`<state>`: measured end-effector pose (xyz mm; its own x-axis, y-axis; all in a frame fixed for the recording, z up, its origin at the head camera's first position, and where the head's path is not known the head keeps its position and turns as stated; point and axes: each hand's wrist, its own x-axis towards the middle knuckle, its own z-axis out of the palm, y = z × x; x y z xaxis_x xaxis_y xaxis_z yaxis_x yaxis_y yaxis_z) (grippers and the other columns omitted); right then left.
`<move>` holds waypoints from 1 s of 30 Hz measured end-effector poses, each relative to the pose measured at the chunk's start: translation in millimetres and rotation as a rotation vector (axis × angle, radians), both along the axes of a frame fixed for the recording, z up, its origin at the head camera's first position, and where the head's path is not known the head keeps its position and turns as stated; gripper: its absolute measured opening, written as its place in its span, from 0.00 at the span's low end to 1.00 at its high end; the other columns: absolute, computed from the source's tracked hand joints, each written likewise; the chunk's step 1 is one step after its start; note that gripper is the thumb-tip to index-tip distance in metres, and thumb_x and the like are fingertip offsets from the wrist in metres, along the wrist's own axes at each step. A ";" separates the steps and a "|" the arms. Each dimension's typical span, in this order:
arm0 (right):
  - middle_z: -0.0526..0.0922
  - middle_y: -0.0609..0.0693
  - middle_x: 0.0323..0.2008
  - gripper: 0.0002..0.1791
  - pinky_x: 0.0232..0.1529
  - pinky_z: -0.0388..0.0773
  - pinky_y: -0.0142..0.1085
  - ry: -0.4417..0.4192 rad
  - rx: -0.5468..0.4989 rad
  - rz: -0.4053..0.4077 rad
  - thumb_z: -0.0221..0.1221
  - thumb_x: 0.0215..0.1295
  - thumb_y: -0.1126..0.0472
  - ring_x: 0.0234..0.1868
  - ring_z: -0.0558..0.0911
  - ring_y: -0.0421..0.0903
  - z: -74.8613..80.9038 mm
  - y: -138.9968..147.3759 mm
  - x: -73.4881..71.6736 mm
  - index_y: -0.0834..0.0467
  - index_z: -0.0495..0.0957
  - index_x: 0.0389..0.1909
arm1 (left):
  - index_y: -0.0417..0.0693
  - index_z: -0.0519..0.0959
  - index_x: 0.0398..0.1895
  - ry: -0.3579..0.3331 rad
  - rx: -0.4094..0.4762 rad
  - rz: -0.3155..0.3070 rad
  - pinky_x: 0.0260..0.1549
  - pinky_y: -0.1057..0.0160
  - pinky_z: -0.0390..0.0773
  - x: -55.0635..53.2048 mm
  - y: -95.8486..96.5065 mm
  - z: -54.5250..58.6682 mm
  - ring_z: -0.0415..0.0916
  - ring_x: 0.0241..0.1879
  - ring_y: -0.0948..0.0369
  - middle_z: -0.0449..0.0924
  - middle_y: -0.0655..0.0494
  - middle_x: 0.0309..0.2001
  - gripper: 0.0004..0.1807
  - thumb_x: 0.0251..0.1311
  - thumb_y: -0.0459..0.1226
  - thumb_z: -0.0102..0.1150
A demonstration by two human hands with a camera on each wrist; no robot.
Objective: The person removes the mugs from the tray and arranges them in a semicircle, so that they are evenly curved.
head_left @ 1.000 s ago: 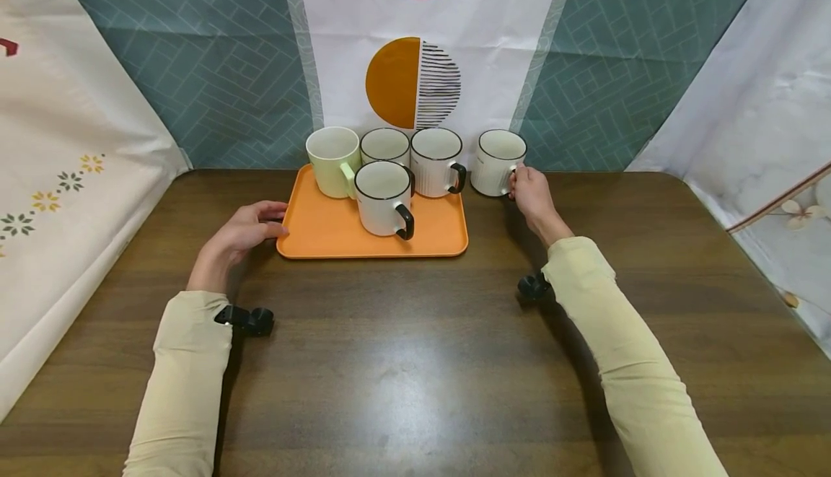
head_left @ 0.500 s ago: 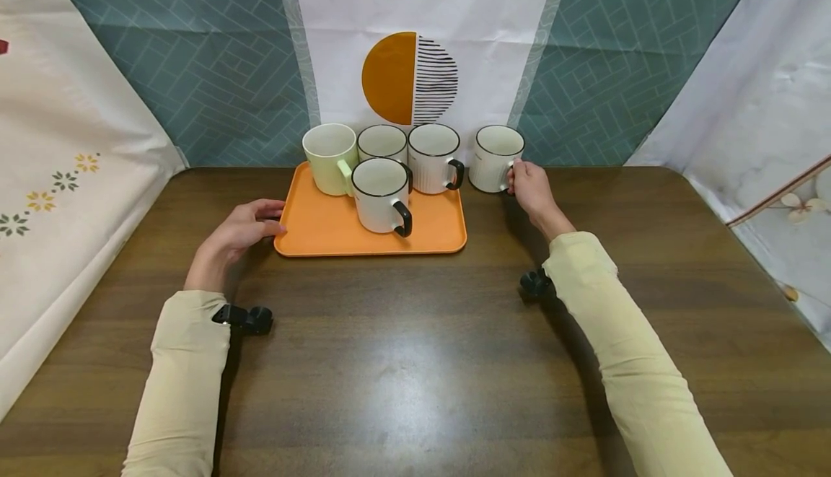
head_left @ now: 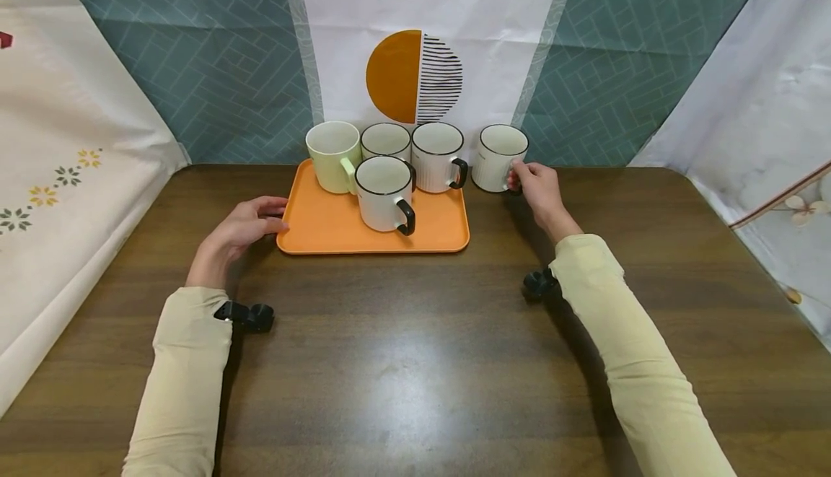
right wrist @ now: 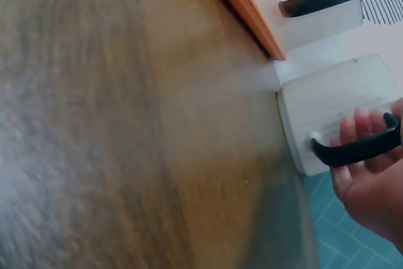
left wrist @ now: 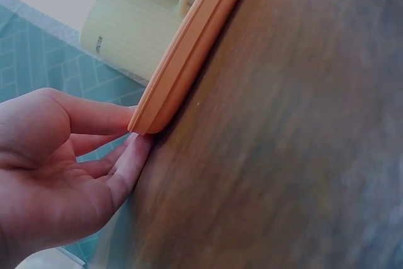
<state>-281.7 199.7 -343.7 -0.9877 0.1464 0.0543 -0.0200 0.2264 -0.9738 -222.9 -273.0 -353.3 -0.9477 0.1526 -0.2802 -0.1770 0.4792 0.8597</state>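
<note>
At the orange tray's (head_left: 324, 239) left edge, my left hand (head_left: 243, 228) pinches the rim; the left wrist view shows fingertips above and below the corner. My right hand (head_left: 537, 188) is at a white mug (head_left: 496, 159) with a black rim, standing upright on the table right of the tray. In the right wrist view, loosened fingers (right wrist: 365, 127) lie behind the mug's black handle (right wrist: 356, 149), near its side. On the tray stand a pale green mug (head_left: 331, 163) and several black-rimmed white mugs, including a front one (head_left: 379, 203) and a back right one (head_left: 436, 159).
The brown wooden table (head_left: 389, 361) extends toward me. A teal and white patterned cloth (head_left: 247, 66) hangs right behind the mugs. Light cloths flank the table, one with flowers (head_left: 65, 174) on the left. Each sleeve carries a small black camera (head_left: 249, 316).
My right hand has eased slightly right, and its grip on the white mug's handle has loosened; more of the black handle shows. The left hand stays at the tray's edge.
</note>
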 end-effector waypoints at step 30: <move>0.78 0.51 0.36 0.16 0.45 0.74 0.32 0.101 0.076 0.133 0.51 0.73 0.57 0.38 0.78 0.41 51.7 -28.7 50.6 0.68 0.74 0.43 | 0.32 0.51 0.73 0.016 0.030 0.003 0.47 0.71 0.72 1.2 0.6 -2.7 0.65 0.57 0.50 0.57 0.34 0.66 0.35 0.66 0.29 0.53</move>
